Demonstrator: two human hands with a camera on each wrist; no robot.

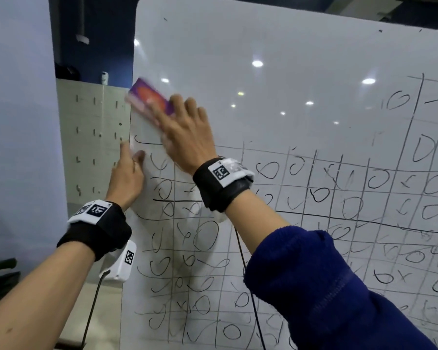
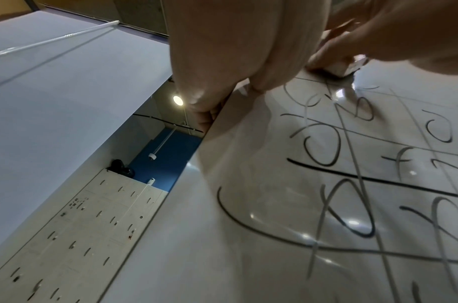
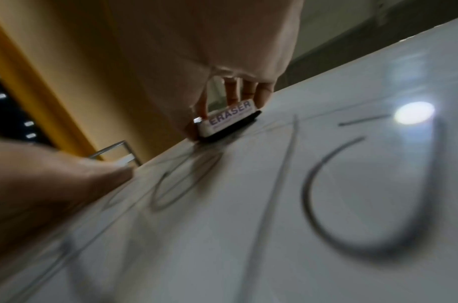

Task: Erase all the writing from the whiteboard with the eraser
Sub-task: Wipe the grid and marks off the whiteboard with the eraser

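Whiteboard [image 1: 301, 46] fills most of your view, right and bottom edges cut off; upper part bare, lower part covered in a hand-drawn grid of circles and ticks [image 1: 205, 233]. Behind its left edge, pale lockers [image 1: 91, 137], partly hidden by the board.

Your right hand [image 1: 185, 132] grips the eraser [image 1: 149, 99] — thumb on one side, fingers on the other — dark felt flat on the board near the left edge, above the first grid rows. Eraser blurred from the head; "ERASER" legible at the right wrist.

Your left hand [image 1: 127, 178] clasps the board's left edge, thumb in front, fingers wrapped behind and mostly hidden.
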